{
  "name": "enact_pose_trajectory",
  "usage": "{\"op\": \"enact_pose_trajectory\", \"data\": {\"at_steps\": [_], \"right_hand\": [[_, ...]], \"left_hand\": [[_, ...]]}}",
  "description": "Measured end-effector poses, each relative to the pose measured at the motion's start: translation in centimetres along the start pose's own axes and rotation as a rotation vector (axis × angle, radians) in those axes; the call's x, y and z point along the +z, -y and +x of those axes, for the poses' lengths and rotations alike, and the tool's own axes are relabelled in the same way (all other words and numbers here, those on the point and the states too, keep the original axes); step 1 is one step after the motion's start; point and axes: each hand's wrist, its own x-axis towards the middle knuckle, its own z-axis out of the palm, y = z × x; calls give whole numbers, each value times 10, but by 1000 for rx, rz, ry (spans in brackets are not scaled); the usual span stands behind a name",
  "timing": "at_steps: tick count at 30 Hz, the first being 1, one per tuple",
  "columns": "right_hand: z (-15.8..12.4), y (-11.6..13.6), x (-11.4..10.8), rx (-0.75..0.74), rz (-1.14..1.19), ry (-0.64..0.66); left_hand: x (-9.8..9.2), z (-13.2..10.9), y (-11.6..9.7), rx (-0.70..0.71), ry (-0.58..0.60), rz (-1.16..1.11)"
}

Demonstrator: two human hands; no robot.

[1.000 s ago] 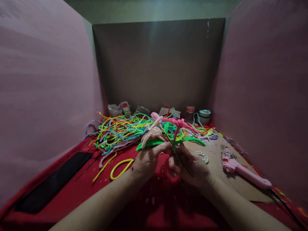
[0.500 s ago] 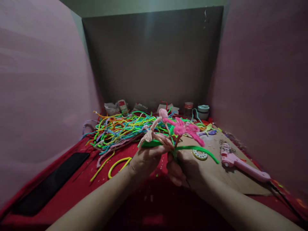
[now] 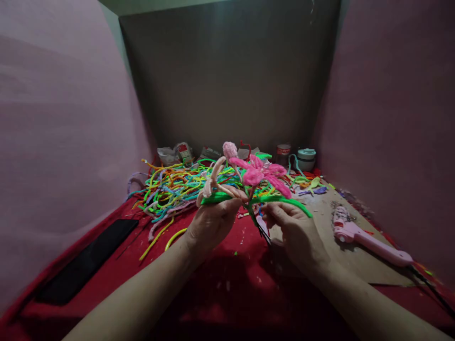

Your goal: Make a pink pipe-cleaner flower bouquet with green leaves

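Note:
My left hand (image 3: 216, 220) grips a bunch of pipe-cleaner flowers near the top of the stems. A bright pink flower (image 3: 259, 173) with long petals tops the bunch, a pale pink fuzzy bud (image 3: 230, 150) stands behind it, and a cream looped piece (image 3: 213, 180) leans left over my fingers. Green leaves (image 3: 284, 201) stick out to both sides. The dark stems (image 3: 263, 233) hang down between my hands. My right hand (image 3: 293, 232) is just below the right leaf, its fingers curled together; whether they pinch the leaf is hidden.
Behind my hands lies a heap of colourful pipe cleaners (image 3: 177, 189). A black phone-like slab (image 3: 88, 260) rests at left on the red cloth (image 3: 213, 303). At right, a pink glue gun (image 3: 373, 244) lies on a cardboard sheet (image 3: 327, 255). A lidded jar (image 3: 306, 160) stands behind.
My right hand has come off the stems and moved right and up, below the right leaf. The flower bunch sits slightly higher and further left, still in my left hand. The whole view has shifted slightly.

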Motion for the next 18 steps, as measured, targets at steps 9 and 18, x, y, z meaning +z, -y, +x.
{"op": "enact_pose_trajectory", "data": {"at_steps": [9,18], "right_hand": [[-9,2,9,-7,20,148],[-6,-3,3,206,311,543]], "left_hand": [[8,-4,1,-9,6,126],[5,-6,-1,-72,141,32]]}}
